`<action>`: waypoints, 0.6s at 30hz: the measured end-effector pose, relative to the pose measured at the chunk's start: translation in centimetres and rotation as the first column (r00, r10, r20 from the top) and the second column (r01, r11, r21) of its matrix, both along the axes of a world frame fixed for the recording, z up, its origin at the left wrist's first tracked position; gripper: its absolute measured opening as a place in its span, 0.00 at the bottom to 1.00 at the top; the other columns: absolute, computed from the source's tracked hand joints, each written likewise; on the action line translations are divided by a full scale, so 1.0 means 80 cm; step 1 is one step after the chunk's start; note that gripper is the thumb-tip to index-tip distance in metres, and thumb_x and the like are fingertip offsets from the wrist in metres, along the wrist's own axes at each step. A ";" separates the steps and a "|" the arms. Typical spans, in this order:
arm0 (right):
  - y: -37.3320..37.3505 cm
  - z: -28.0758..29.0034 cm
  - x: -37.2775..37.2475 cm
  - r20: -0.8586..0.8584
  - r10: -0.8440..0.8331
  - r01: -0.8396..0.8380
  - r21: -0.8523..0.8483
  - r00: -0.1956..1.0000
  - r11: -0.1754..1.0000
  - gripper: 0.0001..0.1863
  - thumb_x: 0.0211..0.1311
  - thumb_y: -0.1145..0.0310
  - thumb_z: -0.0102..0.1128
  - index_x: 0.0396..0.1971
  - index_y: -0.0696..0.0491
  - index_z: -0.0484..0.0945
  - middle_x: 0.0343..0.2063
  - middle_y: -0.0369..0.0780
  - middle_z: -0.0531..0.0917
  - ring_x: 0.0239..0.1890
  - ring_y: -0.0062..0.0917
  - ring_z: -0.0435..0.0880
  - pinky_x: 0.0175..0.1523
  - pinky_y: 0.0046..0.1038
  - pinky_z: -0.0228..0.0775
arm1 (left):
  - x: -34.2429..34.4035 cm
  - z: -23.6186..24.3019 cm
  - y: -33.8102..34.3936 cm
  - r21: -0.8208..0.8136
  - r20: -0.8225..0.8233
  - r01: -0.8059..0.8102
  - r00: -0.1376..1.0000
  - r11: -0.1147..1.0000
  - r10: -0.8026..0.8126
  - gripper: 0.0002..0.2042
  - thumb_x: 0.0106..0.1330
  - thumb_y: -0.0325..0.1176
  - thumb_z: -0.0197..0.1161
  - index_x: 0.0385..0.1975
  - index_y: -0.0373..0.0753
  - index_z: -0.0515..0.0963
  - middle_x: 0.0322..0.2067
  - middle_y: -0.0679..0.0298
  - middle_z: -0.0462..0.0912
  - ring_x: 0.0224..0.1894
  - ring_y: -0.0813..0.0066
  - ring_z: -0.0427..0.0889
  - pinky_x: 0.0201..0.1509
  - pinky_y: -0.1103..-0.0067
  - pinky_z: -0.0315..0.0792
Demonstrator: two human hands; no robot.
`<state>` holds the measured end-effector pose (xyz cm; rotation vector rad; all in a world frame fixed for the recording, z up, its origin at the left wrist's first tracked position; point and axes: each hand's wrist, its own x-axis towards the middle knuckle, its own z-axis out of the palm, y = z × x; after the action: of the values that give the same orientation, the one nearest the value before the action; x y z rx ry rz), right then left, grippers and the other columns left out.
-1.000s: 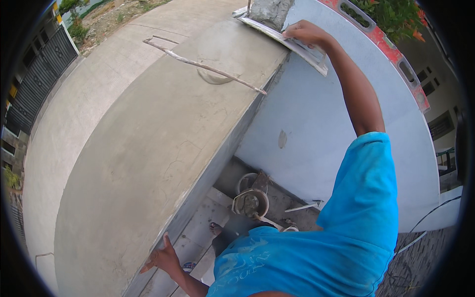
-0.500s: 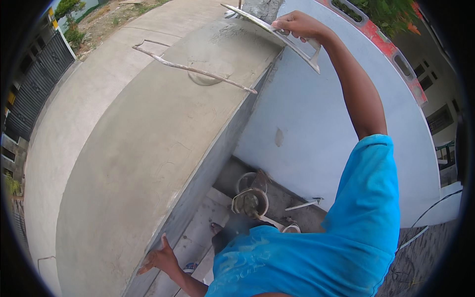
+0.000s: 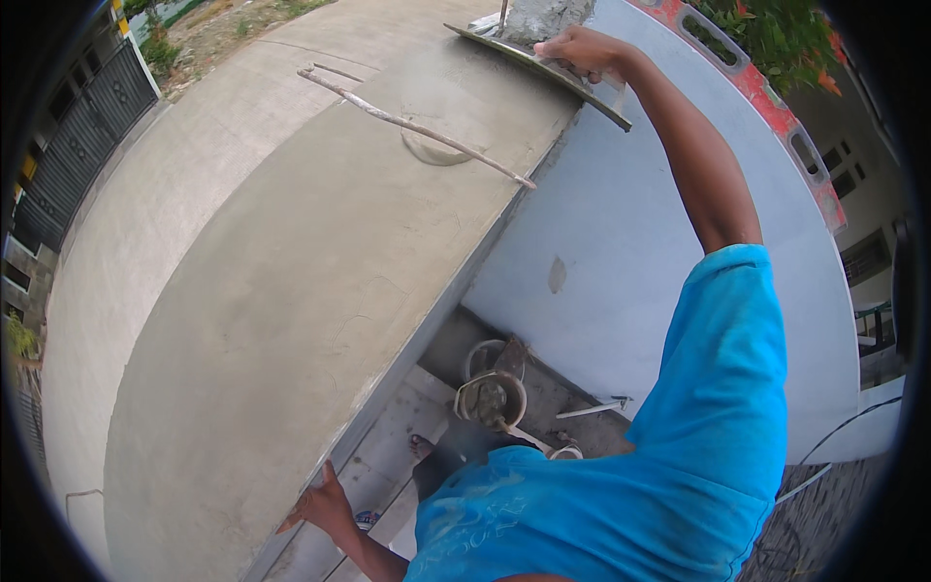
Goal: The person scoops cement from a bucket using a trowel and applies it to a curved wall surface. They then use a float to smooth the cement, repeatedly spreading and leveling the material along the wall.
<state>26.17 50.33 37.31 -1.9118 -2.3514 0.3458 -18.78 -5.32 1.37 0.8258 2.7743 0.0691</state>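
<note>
At the far end of the wall, my right hand [image 3: 586, 50] is closed round the handle of a plastering trowel [image 3: 512, 55]. Its long thin blade lies across the far end of the grey plastered surface [image 3: 262, 291], one tip reaching past the edge beside the pale blue wall. My left hand [image 3: 324, 506] rests with fingers spread on the near edge of the plastered surface, holding nothing. A bent metal rod [image 3: 417, 127] stands out of the plaster, with a raised ring of plaster [image 3: 433, 150] under it.
Below, a bucket [image 3: 521, 400] of wet mortar stands near my feet, another container behind it. The pale blue wall [image 3: 621, 223] rises on the right, with a red-and-grey pierced top edge [image 3: 761, 95]. Rough concrete [image 3: 549, 19] is at the far end. Paving [image 3: 155, 223] runs along the left.
The trowel's blade has tilted down from a raised angle to lie closer to the plaster. My right hand keeps its grip. The view has shifted slightly; my left hand stays at the edge.
</note>
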 end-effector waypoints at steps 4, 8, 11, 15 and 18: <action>-0.061 0.002 -0.060 -0.113 0.092 -0.105 -0.116 0.989 0.988 0.30 0.66 0.42 0.56 0.44 0.58 0.85 0.30 0.35 0.74 0.23 0.21 0.64 0.24 0.29 0.59 | 0.003 0.009 -0.001 -0.032 0.060 -0.015 0.998 0.999 0.017 0.46 0.65 0.57 0.68 0.71 0.27 0.59 0.74 0.39 0.54 0.75 0.36 0.50 0.75 0.49 0.50; -0.126 0.015 -0.117 -0.126 0.160 -0.183 -0.201 0.979 0.962 0.29 0.67 0.42 0.56 0.44 0.57 0.84 0.27 0.32 0.67 0.23 0.19 0.60 0.24 0.26 0.55 | -0.005 -0.011 -0.010 0.101 0.090 -0.020 0.996 0.995 0.011 0.48 0.66 0.58 0.67 0.73 0.26 0.55 0.74 0.39 0.54 0.75 0.36 0.51 0.74 0.46 0.50; -0.160 0.016 -0.128 -0.280 0.197 -0.269 -0.251 0.940 0.930 0.26 0.71 0.41 0.58 0.34 0.51 0.83 0.19 0.27 0.64 0.19 0.11 0.62 0.19 0.21 0.50 | -0.007 -0.015 -0.007 0.230 -0.149 0.104 0.986 0.967 -0.071 0.41 0.65 0.59 0.67 0.55 0.23 0.60 0.54 0.38 0.61 0.59 0.37 0.61 0.63 0.47 0.60; -0.135 0.036 -0.055 -0.327 0.101 -0.111 -0.013 0.940 0.994 0.26 0.69 0.39 0.59 0.36 0.51 0.84 0.21 0.28 0.68 0.19 0.11 0.62 0.19 0.20 0.51 | -0.022 -0.074 -0.029 0.244 -0.508 0.281 0.852 0.928 -0.125 0.43 0.64 0.59 0.69 0.54 0.21 0.59 0.53 0.36 0.62 0.57 0.36 0.67 0.59 0.51 0.68; -0.099 0.038 0.004 -0.240 -0.063 0.048 -0.066 0.969 0.997 0.29 0.65 0.41 0.58 0.43 0.54 0.85 0.24 0.29 0.66 0.25 0.17 0.60 0.25 0.24 0.51 | -0.014 -0.051 -0.019 0.255 -0.205 0.119 0.976 0.960 -0.067 0.52 0.64 0.58 0.69 0.72 0.21 0.50 0.71 0.34 0.57 0.69 0.36 0.63 0.68 0.51 0.66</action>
<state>26.46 42.38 40.33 -1.8374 -2.1502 0.6134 -19.88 -6.86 -2.73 1.0817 2.9450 0.3710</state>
